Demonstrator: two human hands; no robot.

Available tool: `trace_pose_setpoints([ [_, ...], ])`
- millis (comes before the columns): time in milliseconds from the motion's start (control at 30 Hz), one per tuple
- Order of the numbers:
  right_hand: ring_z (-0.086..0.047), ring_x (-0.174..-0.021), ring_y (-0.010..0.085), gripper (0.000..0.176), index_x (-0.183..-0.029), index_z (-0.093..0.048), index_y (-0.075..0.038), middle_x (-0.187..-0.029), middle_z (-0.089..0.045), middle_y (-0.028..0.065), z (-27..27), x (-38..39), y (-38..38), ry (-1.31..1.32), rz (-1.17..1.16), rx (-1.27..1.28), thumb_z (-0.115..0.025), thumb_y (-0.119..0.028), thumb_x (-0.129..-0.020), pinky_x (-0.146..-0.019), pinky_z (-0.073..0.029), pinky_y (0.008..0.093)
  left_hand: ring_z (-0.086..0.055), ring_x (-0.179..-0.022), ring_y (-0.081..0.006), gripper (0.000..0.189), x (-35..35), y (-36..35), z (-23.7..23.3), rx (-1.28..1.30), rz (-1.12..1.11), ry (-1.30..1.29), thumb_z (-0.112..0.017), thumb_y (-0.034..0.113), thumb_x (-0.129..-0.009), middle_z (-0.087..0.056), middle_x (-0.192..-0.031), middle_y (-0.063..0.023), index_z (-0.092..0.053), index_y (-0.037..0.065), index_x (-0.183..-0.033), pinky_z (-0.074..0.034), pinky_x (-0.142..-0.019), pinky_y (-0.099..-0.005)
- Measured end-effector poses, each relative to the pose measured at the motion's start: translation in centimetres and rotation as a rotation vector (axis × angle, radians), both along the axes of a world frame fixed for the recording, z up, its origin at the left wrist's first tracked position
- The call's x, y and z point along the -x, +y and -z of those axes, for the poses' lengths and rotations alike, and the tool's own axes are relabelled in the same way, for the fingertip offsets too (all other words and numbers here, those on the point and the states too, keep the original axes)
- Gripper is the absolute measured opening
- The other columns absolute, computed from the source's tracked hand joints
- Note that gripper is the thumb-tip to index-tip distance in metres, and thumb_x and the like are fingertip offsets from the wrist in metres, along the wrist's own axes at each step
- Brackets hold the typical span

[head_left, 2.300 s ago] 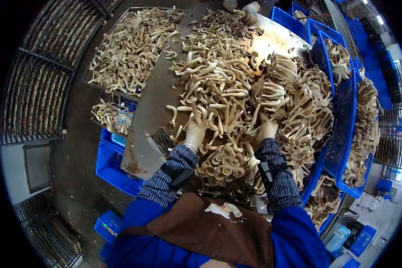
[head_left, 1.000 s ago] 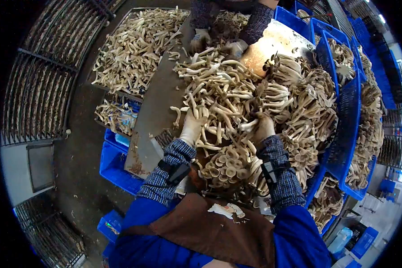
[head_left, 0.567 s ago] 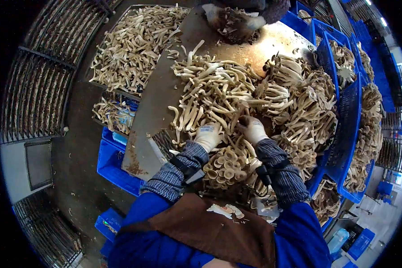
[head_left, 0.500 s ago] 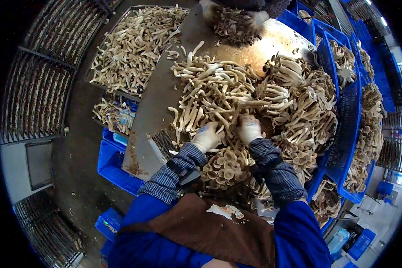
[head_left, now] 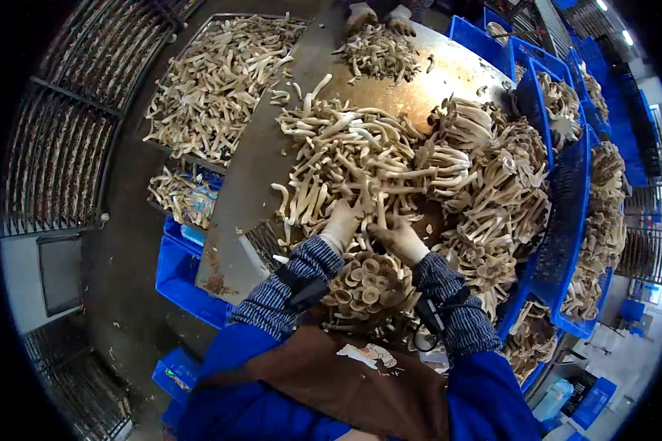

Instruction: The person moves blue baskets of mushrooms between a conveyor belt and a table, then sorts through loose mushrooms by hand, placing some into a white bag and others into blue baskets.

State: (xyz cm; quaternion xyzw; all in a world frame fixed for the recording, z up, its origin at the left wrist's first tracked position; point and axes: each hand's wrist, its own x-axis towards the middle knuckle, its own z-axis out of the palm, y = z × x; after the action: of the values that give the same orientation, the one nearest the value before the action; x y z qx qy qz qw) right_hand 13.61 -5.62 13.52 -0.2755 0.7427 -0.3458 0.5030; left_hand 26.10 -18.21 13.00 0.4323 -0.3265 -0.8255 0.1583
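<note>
My left hand (head_left: 340,224), in a pale glove, has its fingers bent at the near edge of a loose heap of long-stemmed mushrooms (head_left: 346,143); whether it grips one is unclear. Close on its right, my right hand (head_left: 401,239) is closed around the lower end of a mushroom stem (head_left: 381,209) that points away from me. Just below both hands lies a cluster of round brown caps (head_left: 368,283). Bunches of whole mushrooms (head_left: 493,176) are piled to the right of my hands.
Blue crates (head_left: 566,235) of mushrooms line the right side. A heaped tray (head_left: 217,88) and a blue bin (head_left: 187,283) stand left of the metal table (head_left: 235,213). Across the table, a co-worker's gloved hands (head_left: 401,20) are at a small mushroom pile (head_left: 381,53).
My hands have come closer together, and a stem now stands out from my right hand. The co-worker's hands have moved back from the pile, which now lies spread out.
</note>
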Motion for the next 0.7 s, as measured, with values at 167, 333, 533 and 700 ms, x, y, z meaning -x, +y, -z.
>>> trace_pose_setpoints([
  [167, -0.056, -0.103, 0.0279, 0.058, -0.126, -0.047, -0.005, -0.111, -0.057, 0.0148, -5.2, 4.3, -3.5, 1.227, -0.312, 0.090, -0.069, -0.028, -0.078, -0.088, -0.045, 0.0396, -0.057, -0.101, -0.0281, 0.060, 0.2, -1.9, 0.3, 0.433, 0.338, -0.348, -0.067, 0.027, -0.081, -0.058, -0.110, -0.0252, -0.043, -0.014, -0.119, -0.043, -0.089, -0.0346],
  [333, -0.057, -0.104, 0.0317, 0.069, -0.130, -0.042, -0.009, -0.114, -0.057, 0.0222, -2.1, 5.8, -7.2, 0.835, -0.574, -0.387, -0.069, -0.038, -0.074, -0.091, -0.044, 0.0379, -0.057, -0.096, -0.0206, 0.044, -2.7, -2.3, -0.6, 0.702, 0.238, -0.233, -0.057, 0.028, -0.089, -0.058, -0.105, -0.0149, -0.046, -0.002, -0.118, -0.047, -0.085, -0.0299],
  [533, -0.055, -0.105, 0.0333, 0.062, -0.129, -0.043, -0.006, -0.114, -0.057, 0.0197, -4.6, 8.2, -2.9, 0.451, -0.289, 0.266, -0.071, -0.025, -0.076, -0.092, -0.043, 0.0420, -0.050, -0.083, -0.0083, 0.031, -16.9, -3.8, -3.4, 0.439, -0.609, -0.052, -0.047, 0.021, -0.092, -0.054, -0.098, -0.0033, -0.046, 0.008, -0.121, -0.044, -0.067, -0.0217],
  [700, -0.035, -0.129, 0.0268, 0.081, -0.140, -0.025, -0.006, -0.138, -0.037, 0.0180, -6.6, 18.4, -3.7, 1.343, -0.597, -0.183, -0.069, -0.029, -0.076, -0.109, -0.024, 0.0401, -0.057, -0.088, -0.0227, 0.031, -33.8, 0.0, 0.0, 0.761, -0.543, -0.835, -0.052, 0.003, -0.085, -0.059, -0.108, -0.0174, -0.049, -0.008, -0.113, -0.046, -0.077, -0.0314],
])
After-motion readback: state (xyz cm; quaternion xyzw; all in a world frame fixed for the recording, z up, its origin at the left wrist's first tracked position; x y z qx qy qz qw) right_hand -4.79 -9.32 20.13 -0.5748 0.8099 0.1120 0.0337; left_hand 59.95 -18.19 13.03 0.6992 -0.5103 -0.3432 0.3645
